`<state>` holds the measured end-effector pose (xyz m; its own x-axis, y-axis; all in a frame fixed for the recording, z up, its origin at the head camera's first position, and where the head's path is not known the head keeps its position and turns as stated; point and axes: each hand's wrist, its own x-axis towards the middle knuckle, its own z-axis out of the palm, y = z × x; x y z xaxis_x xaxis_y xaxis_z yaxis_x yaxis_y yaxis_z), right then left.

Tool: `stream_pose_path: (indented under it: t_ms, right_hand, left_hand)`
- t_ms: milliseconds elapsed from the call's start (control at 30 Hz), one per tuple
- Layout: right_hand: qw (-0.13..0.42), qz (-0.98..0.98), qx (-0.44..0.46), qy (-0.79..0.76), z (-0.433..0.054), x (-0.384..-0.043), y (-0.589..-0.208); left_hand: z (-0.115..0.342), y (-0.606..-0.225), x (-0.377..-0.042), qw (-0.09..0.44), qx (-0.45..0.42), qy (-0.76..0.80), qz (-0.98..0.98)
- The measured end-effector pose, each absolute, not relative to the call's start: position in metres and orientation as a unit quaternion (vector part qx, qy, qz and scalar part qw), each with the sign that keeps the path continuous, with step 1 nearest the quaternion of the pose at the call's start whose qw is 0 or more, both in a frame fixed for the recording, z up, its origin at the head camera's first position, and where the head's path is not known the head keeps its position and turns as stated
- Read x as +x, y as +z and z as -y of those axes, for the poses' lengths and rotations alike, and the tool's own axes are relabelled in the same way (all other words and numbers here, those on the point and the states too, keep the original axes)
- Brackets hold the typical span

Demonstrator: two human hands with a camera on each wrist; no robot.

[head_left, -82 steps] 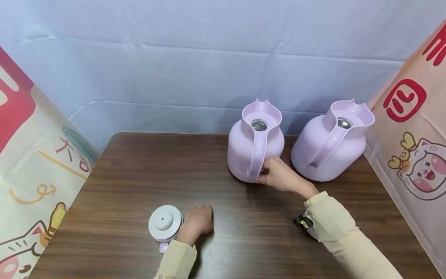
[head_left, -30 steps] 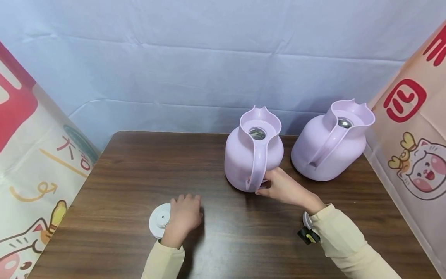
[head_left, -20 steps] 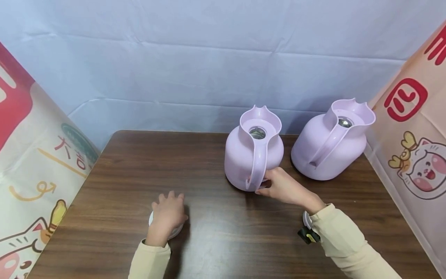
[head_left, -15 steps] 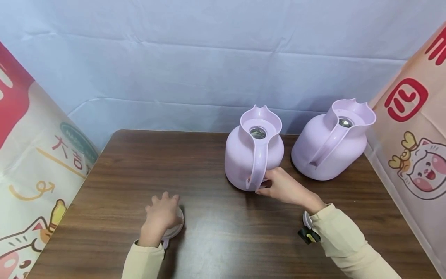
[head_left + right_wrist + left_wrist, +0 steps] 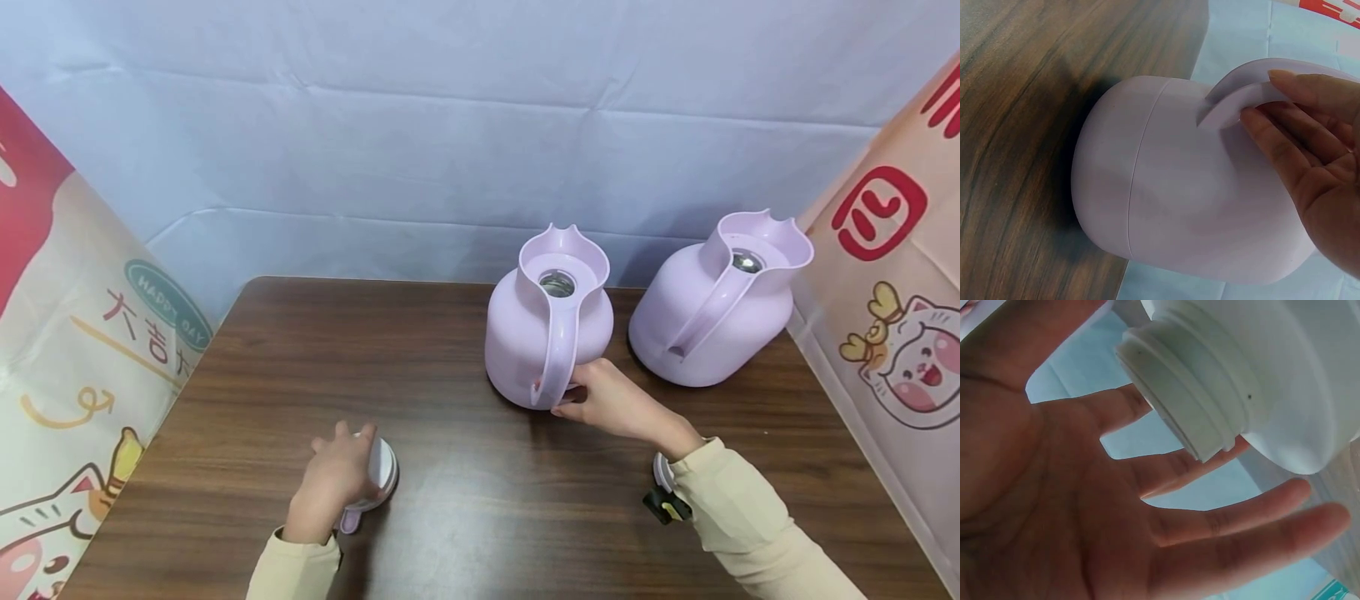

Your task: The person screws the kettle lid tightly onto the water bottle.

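- The near jug (image 5: 517, 333) stands upright on the table (image 5: 465, 517), right of centre, its long axis vertical; its spout points away from me toward the pale cloth (image 5: 420, 167), its handle (image 5: 561, 346) toward me.
- My right grip (image 5: 609, 400) pinches the handle's lower end between thumb and fingers.
- The jug has just come slightly nearer me, and my left grip (image 5: 330, 479) has swung left to the lid (image 5: 385, 469); I judge that each grip now attends to one part.
- That left grip is wide, fingers spread beside the lid's stopper (image 5: 1182, 387); I cannot tell whether they touch.
- The lid's tab (image 5: 350, 521) points toward me.
- Farther right, another jug (image 5: 708, 317) stands with its spout turned rightward.
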<state>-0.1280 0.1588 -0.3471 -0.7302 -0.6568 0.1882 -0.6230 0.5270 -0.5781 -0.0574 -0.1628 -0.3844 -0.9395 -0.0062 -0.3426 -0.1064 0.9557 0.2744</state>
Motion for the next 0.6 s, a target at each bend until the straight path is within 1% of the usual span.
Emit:
stream_pose_path:
  t_ms: [233, 600]
  right_hand:
    - [0.021, -0.868, -0.373, -0.328, -0.1588, -0.1277, -0.3483]
    - [0.029, -0.868, -0.371, -0.329, -0.1603, -0.1293, -0.3491]
  left_hand:
    - [0.1617, -0.3875, -0.0577, 0.164, -0.005, 0.14, -0.976]
    - [0.1653, -0.3804, -0.0621, 0.158, -0.006, 0.152, -0.976]
